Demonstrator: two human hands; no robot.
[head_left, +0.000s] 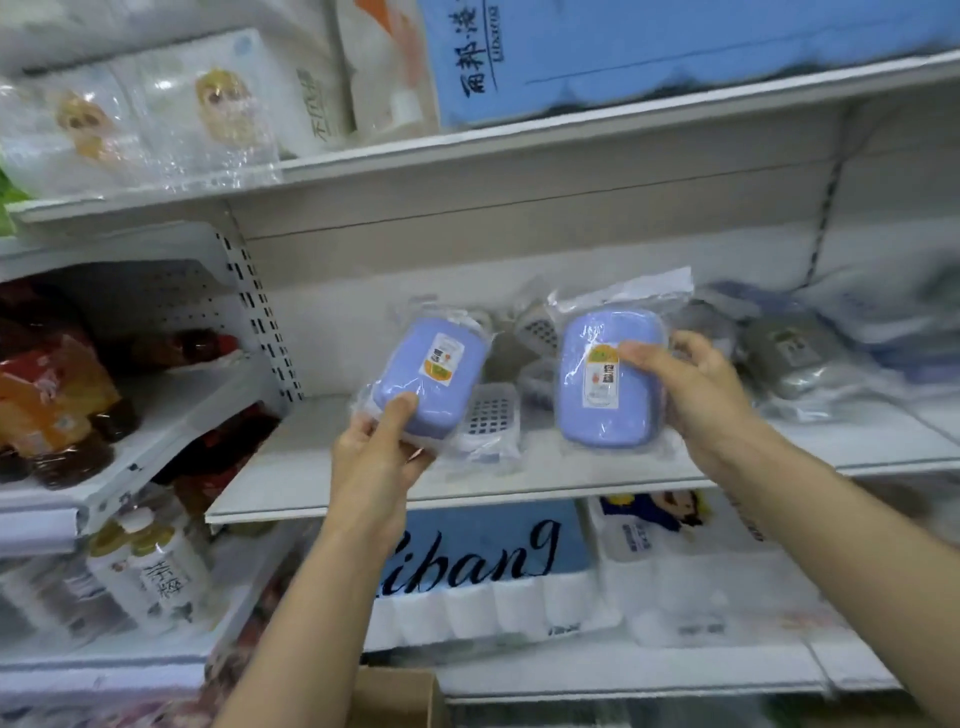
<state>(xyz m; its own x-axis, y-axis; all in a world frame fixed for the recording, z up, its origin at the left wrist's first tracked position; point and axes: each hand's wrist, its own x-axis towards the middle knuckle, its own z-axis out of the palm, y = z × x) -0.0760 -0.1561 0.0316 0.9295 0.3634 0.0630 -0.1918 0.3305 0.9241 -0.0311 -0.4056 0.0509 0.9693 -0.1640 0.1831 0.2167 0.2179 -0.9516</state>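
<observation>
Two bagged soap boxes held over white metal shelf (519, 478).
Left hand (379, 447) grips left soap box (431, 382); right hand (696, 395) pinches right soap box (605, 384). Both rounded, lilac plastic, crinkly clear film.

One wide-angle view is taken from the person's head and is directed forward and slightly downward at a white metal shop shelf (311, 483), seen from close by, within arm's reach. Its front edge is crossed by both forearms, which enter from the bottom of the frame. Near the centre are framed the left hand (382, 447), gripping the left lilac plastic box (431, 379) in clear wrap, and the right hand (696, 395), gripping the right lilac plastic box (602, 384). The right margin is blurred
</observation>
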